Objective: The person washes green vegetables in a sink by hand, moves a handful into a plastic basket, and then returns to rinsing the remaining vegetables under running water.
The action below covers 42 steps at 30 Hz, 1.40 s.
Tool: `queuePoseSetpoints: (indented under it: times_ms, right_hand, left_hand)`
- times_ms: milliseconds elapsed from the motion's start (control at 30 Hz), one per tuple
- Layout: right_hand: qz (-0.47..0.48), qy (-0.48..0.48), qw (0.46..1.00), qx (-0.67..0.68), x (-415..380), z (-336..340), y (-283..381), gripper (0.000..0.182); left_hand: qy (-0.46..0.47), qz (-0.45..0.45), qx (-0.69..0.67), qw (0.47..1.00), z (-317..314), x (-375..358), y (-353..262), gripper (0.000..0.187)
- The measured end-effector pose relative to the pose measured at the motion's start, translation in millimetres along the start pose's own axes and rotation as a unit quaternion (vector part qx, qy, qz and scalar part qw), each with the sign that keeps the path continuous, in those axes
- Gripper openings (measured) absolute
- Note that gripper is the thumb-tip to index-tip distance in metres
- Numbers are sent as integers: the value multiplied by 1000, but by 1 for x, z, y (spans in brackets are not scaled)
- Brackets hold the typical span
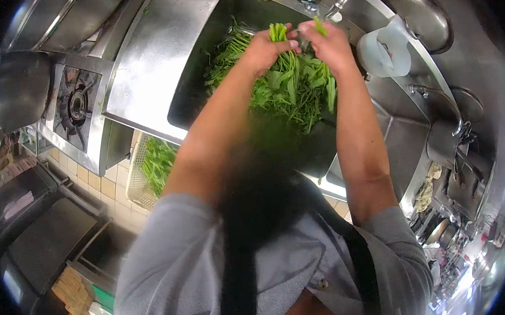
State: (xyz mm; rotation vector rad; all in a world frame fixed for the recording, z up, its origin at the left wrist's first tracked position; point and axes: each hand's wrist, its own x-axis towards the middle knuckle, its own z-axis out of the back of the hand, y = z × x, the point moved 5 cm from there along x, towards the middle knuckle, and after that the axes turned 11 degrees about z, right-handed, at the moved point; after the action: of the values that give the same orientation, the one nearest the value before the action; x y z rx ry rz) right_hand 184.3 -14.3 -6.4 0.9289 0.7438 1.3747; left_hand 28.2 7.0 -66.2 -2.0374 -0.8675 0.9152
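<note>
Steel sink full of greens

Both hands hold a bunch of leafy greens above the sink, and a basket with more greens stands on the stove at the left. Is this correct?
Not quite. The basket of greens is on the tiled floor below the counter, not on the stove. The head view shows it. Left hand and right hand do hold the greens above the sink.

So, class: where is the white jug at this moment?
In the head view, the white jug stands on the steel counter just right of the sink, beside the right hand and below the round lid.
</note>
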Motion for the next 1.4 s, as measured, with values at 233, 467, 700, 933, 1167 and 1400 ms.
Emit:
queuePoseSetpoints:
  times_ms: [233, 467, 700, 933, 1167, 1400]
  right_hand:
    - [-45, 87, 989, 113, 10, -12, -5, 19]
    - [-56, -107, 925, 361, 11, 11, 1, 22]
    - [-26, 43, 995, 83, -3, -34, 2, 25]
    - [-55, -107, 966, 230, 3, 19, -16, 23]
    - [-17, -79, 962, 259, 11, 54, 1, 23]
    - [-56, 39, 974, 215, 14, 11, 9, 21]
  left_hand:
    - [82, 25, 173, 981, -9, -3, -1, 26]
    - [14, 20, 88, 996, 19, -5, 8, 27]
    - [-31, 27, 201, 979, -2, -11, -9, 21]
    - [-72, 22, 102, 992, 22, -24, -7, 20]
    - [-168, 22, 246, 954, 60, -19, -15, 20]
    - [55, -89, 295, 950, -19, -2, -63, 40]
